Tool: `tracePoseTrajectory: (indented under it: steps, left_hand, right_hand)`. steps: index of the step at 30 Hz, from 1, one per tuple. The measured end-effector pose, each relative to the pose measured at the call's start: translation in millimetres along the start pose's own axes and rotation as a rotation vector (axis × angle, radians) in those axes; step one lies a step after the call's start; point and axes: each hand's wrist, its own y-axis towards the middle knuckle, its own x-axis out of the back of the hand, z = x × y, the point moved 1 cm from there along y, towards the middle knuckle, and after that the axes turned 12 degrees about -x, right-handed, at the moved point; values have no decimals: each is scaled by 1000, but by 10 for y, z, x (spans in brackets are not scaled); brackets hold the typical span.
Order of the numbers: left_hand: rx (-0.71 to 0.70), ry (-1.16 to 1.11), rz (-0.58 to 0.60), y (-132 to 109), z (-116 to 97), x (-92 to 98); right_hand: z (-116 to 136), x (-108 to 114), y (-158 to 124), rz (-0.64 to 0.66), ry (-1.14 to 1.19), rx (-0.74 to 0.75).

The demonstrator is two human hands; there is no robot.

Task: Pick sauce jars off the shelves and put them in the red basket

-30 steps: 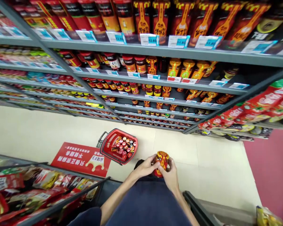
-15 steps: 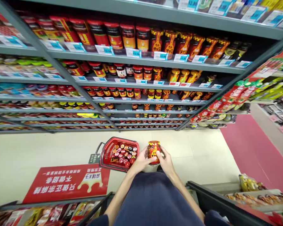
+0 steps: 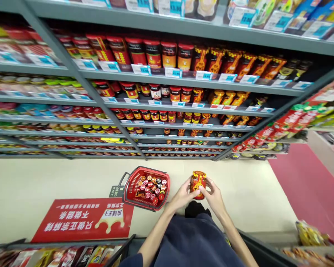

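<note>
Between both hands I hold a sauce jar [image 3: 198, 184] upright, with a red and yellow label facing me and a yellow-red cover over its lid. My left hand [image 3: 186, 194] grips its left side, the thumb lying across the front. On the right side my right hand [image 3: 212, 194] is wrapped round the jar, its thumb also on the label. To the left of my hands, a red shopping basket [image 3: 128, 196] stands on the floor. Inside it are several jars [image 3: 151, 187] with red, black and orange lids.
Tall grey shelves [image 3: 167, 78] full of sauce jars run across the front. A red floor sign [image 3: 83, 219] lies at the left. Packaged goods [image 3: 55, 257] sit on a rack behind me. Red hanging packets [image 3: 292, 118] line the right end of the shelves.
The jar and both hands have shifted right, a little farther from the basket. The shelves and basket sit slightly lower and more to the right in view.
</note>
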Motion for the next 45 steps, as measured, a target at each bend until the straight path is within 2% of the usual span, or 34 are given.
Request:
tracePoseTrajectory:
  steps: [4,7,9,12,14,16,22,25,28,32,36,42,45]
  left_hand:
    - [-41,52,-30,245,120,-83]
    - [-35,80,-44,460,305,-116]
    - [-35,62,-74,620,530,-91]
    - [-26,17,-154,864,1022,65]
    - [2,17,-165,1026,1425,257]
    - [14,7,-150,1207,1867,529]
    - [-79,-18,-148,1933,3227,1548]
    - [-165,20,-137,2295,3692,1932]
    - [-218,59,-141,2517,3999,2185]
    - [-249,137,-227,2513,4332,2373]
    - [-188,167,-303,2323,4564,2461]
    - [-176,191,-169,2204,4618,2514]
    - [-176,220,-193,2215,4620,2511]
  right_hand:
    - [-39,229,315,81,27,-56]
    - [-137,385,629,168,44,-106]
    - [-273,478,877,192,44,-143]
    - [-575,576,1289,205,35,-178]
    - [-835,607,1600,222,58,-166]
    - [-1148,611,1963,232,106,-144]
    - [-2283,514,3266,189,159,-40]
    - [-2732,416,3835,204,145,38]
    - [-3053,292,4227,219,155,101]
    - [-3395,148,4417,217,188,135]
    - [-3637,114,4329,242,218,115]
    - [-3752,149,4211,286,217,109]
    - [-3763,127,4234,300,178,86]
